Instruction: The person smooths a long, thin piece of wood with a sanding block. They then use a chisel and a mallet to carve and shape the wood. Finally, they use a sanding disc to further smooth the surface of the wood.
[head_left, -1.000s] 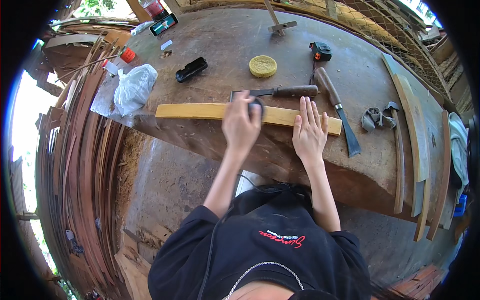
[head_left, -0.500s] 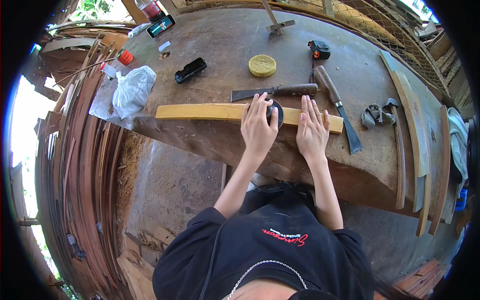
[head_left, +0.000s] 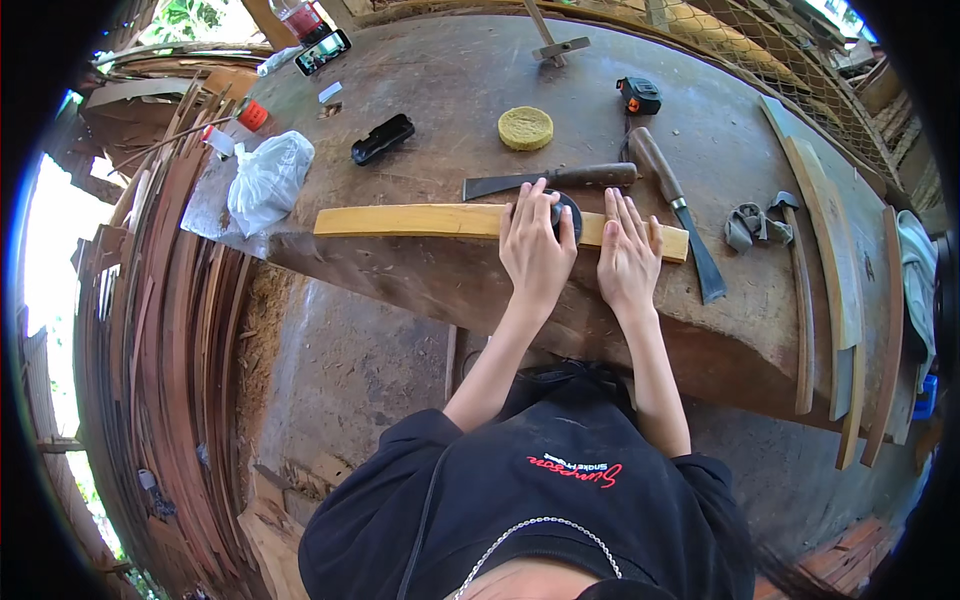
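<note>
A yellowish wooden strip (head_left: 410, 220) lies along the near edge of the workbench. My left hand (head_left: 537, 245) is closed over a round black disc-shaped tool (head_left: 573, 213) and holds it against the strip's top, right of its middle. Part of the disc is hidden under the fingers, and its underside does not show. Close beside it, my right hand (head_left: 628, 260) rests flat across the strip near its right end, fingers stretched out. Just beyond the strip lie a wide-bladed tool with a wooden handle (head_left: 595, 175) and a second, similar blade tool (head_left: 682, 215).
On the workbench (head_left: 440, 70) are a round yellow pad (head_left: 525, 129), a black case (head_left: 382, 138), a tape measure (head_left: 638, 95), a wooden marking gauge (head_left: 560, 48), a grey cloth (head_left: 755, 228) and a white plastic bag (head_left: 270, 180). Long boards (head_left: 825, 240) lie at the right; wood strips are stacked left.
My left hand has slid the black disc to the right along the strip, nearer my right hand. The right hand stays flat in place.
</note>
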